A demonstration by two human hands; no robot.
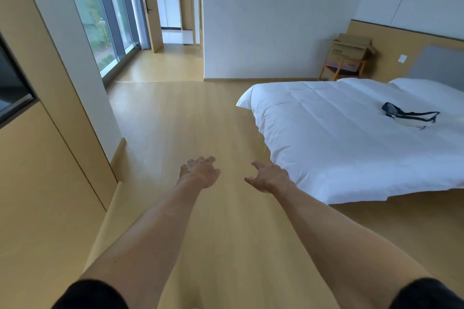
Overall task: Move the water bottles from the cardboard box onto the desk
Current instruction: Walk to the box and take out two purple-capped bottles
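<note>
I see my bare left hand [200, 172] and bare right hand [270, 177] reaching over the pale wooden floor [190, 118], fingers loosely spread, holding nothing. The open brown cardboard box [351, 48] sits on a wooden chair [342, 69], well apart, beyond the right hand past the white bed [351, 133].

A dark-strapped pouch [411, 115] lies on the white bed [351, 138] over wooden flooring [190, 120].

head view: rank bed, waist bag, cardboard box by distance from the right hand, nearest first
From the right hand, which is open and holds nothing:
1. bed: its white foot corner is just right of the hand.
2. waist bag: dark and white, lying on the duvet farther up the bed, to the right.
3. cardboard box: on a wooden chair by the headboard wall, in the far right corner.
</note>
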